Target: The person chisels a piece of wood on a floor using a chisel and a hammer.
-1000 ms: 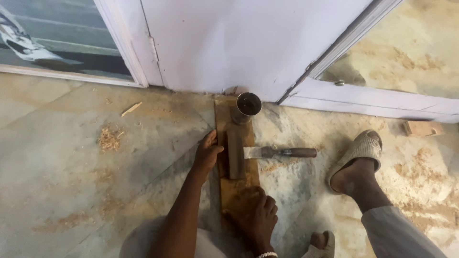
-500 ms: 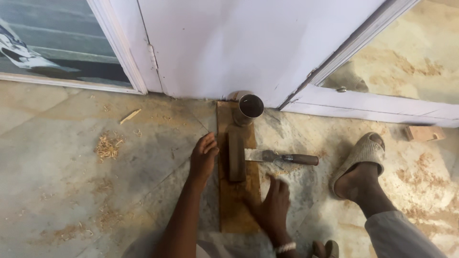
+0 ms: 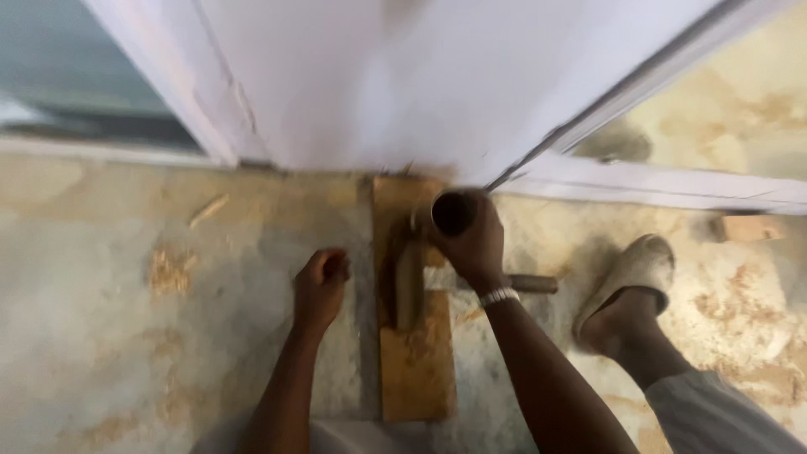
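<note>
A flat wooden board (image 3: 418, 363) lies on the stone floor, its far end against a white door. On the board rests a narrow wooden block (image 3: 409, 286). At the board's far end stands a dark round cylinder (image 3: 451, 212) with an open top. My right hand (image 3: 475, 244) is wrapped around this cylinder; a metal band circles the wrist. My left hand (image 3: 320, 286) hovers just left of the board with fingers curled into a loose fist, holding nothing. A dark tool handle (image 3: 530, 283) pokes out right of my right wrist. The picture is blurred.
My right foot in a pale sandal (image 3: 632, 273) stands right of the board. Sawdust patches (image 3: 172, 271) and a wood sliver (image 3: 208, 210) lie on the floor at left. A small wood offcut (image 3: 751, 227) sits by the white door frame (image 3: 639, 181) at right.
My right hand rose from the board's near end to the cylinder at the far end and closed on it. My left hand came off the block and curled up. The camera moved closer.
</note>
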